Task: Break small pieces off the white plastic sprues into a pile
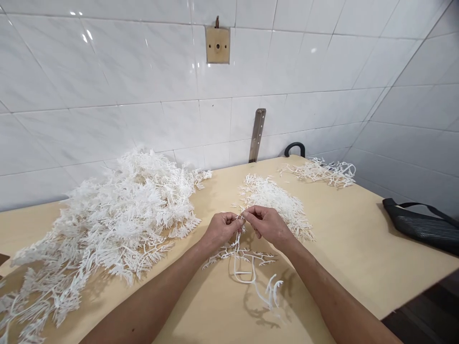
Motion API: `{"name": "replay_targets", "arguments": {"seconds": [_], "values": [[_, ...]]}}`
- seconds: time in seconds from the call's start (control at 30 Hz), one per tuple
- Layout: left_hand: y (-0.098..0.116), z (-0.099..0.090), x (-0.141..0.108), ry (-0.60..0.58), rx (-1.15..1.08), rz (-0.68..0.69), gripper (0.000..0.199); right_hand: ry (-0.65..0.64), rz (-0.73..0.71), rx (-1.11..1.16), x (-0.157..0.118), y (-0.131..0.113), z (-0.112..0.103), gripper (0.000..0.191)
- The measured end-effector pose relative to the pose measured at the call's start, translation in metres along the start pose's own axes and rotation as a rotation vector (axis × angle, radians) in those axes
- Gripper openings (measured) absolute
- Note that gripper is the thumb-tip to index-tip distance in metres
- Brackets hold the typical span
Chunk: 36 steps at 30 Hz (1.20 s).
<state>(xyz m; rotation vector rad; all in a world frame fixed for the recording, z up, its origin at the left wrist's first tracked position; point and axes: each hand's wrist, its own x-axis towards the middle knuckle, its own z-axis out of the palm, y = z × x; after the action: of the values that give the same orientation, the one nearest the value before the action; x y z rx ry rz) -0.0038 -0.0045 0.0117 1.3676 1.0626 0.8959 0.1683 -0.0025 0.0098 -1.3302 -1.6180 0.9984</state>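
Left hand and right hand: fingertips close together, both pinching one white branched sprig, its lower parts below them over a tan tabletop. Just beyond the right hand: small pile of white pieces. To the left: large heap of feathery white sprigs. Back right: loose white stems. Right edge: black bag.

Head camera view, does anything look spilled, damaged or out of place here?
Nothing looks plainly spilled or damaged. The black strapped item at the table's right edge seems a little out of place, unlike the white pile at left and the white stem pinched by the left hand and right hand.
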Motion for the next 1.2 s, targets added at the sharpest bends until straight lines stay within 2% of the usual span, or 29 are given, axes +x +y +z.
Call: {"name": "replay_targets", "arguments": {"seconds": [0.13, 0.37, 0.53, 0.73, 1.0, 1.2], "values": [[-0.001, 0.0, 0.001, 0.069, -0.075, 0.012, 0.034, 0.011, 0.013, -0.009, 0.002, 0.003, -0.001, 0.036], [0.001, -0.001, -0.001, 0.044, -0.035, -0.015, 0.028, -0.006, 0.035, -0.038, 0.002, 0.003, -0.003, 0.037], [0.002, -0.002, -0.001, 0.096, -0.015, 0.043, 0.028, -0.067, -0.005, -0.027, 0.001, 0.003, -0.003, 0.03], [0.001, -0.002, 0.001, 0.089, 0.004, 0.053, 0.034, 0.005, -0.098, -0.178, 0.0, 0.001, 0.0, 0.023], [0.0, -0.003, 0.0, 0.061, 0.014, 0.026, 0.031, 0.081, -0.191, -0.308, 0.002, 0.004, 0.002, 0.017], [-0.002, -0.002, 0.0, 0.047, 0.041, 0.052, 0.03, 0.144, -0.364, -0.469, 0.0, 0.008, 0.013, 0.015]]}}
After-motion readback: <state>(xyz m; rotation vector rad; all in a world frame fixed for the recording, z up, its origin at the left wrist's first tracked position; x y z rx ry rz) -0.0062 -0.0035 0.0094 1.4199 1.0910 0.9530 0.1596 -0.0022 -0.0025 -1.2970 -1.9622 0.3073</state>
